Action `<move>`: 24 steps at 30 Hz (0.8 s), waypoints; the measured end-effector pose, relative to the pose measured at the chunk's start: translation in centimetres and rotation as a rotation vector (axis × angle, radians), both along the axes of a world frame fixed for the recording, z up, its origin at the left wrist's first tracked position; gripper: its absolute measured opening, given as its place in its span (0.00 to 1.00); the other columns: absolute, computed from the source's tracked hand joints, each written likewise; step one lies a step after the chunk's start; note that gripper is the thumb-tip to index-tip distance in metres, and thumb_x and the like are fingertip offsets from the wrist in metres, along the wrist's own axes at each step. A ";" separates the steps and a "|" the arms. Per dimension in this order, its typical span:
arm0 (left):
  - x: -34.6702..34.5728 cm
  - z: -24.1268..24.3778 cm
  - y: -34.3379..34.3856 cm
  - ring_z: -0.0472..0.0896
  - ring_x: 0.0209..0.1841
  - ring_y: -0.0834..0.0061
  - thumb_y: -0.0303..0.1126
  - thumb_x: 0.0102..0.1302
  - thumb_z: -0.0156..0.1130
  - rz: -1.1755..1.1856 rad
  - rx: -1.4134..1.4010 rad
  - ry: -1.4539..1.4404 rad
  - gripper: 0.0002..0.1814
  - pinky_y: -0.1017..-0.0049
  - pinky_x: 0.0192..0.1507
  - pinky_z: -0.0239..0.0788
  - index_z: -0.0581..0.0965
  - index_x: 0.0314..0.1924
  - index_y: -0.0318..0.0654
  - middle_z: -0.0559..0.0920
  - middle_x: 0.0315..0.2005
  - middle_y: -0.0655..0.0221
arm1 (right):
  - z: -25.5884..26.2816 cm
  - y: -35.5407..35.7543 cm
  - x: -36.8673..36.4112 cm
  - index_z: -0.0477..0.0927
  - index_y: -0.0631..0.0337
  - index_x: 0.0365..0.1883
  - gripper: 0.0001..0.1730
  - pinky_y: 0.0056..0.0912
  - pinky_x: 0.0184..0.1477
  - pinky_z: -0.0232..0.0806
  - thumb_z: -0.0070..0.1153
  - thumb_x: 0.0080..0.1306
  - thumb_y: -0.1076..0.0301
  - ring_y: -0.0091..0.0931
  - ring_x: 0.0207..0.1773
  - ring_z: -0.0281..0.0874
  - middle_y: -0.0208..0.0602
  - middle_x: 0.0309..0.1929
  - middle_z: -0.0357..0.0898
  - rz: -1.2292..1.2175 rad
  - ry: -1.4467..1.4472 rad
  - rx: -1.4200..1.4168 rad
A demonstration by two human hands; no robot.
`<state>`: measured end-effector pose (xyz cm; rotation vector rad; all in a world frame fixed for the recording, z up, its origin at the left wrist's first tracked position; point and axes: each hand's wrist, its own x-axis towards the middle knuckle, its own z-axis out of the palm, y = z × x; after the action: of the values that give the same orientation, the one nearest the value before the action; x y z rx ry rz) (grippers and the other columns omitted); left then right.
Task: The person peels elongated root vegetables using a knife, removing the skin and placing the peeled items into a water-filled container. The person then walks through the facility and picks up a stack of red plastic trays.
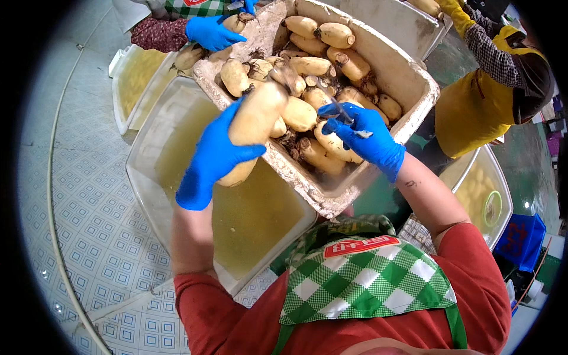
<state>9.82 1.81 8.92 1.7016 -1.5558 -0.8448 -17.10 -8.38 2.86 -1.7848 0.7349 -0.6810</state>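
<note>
A blue glove covers my left hand [217, 151], which grips a pale lotus root section [257, 113] above the near left rim of a worn white foam box [395, 57]. My right hand [364, 133], gloved in blue too, is closed around a small tool [341, 111], perhaps a knife; its blade is blurred. That hand is over the box's right part. Many lotus root sections [299, 114] lie inside the box, some with dark, rooty joints. Below my left hand stands a white plastic tub [146, 177] holding cloudy yellowish water [253, 222].
Across the box at upper left, a co-worker's blue-gloved hand [213, 33] is by a root. Another person in a yellow apron [475, 111] stands at right. Tubs with yellowish water stand at left [137, 80] and right [479, 186]. A hose [53, 213] crosses the tiled floor.
</note>
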 end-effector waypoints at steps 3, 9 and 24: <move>0.2 -2.0 1.4 0.75 0.59 0.55 0.37 0.43 0.77 -0.029 0.087 -0.281 0.53 0.64 0.59 0.67 0.61 0.69 0.37 0.75 0.57 0.49 | -1.1 0.5 0.7 0.80 0.57 0.44 0.12 0.37 0.40 0.73 0.55 0.67 0.61 0.38 0.36 0.83 0.45 0.31 0.83 0.029 0.136 -0.132; -0.8 -3.0 2.0 0.73 0.59 0.51 0.43 0.44 0.76 0.015 0.140 -0.445 0.54 0.61 0.59 0.66 0.59 0.70 0.38 0.73 0.59 0.48 | -1.5 1.0 3.0 0.79 0.57 0.39 0.10 0.44 0.38 0.72 0.54 0.65 0.62 0.46 0.35 0.80 0.50 0.33 0.81 0.071 0.292 -0.004; -1.3 -3.5 2.4 0.75 0.55 0.49 0.43 0.44 0.76 0.033 0.076 -0.526 0.54 0.58 0.55 0.68 0.59 0.70 0.39 0.75 0.54 0.48 | -5.8 -1.7 4.2 0.81 0.63 0.40 0.09 0.27 0.26 0.69 0.54 0.65 0.69 0.21 0.23 0.76 0.38 0.23 0.79 0.334 0.076 0.220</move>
<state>8.47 4.17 5.38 2.1152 -1.8393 -0.4591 -12.93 -10.06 -2.98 -1.6826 0.5217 -0.2992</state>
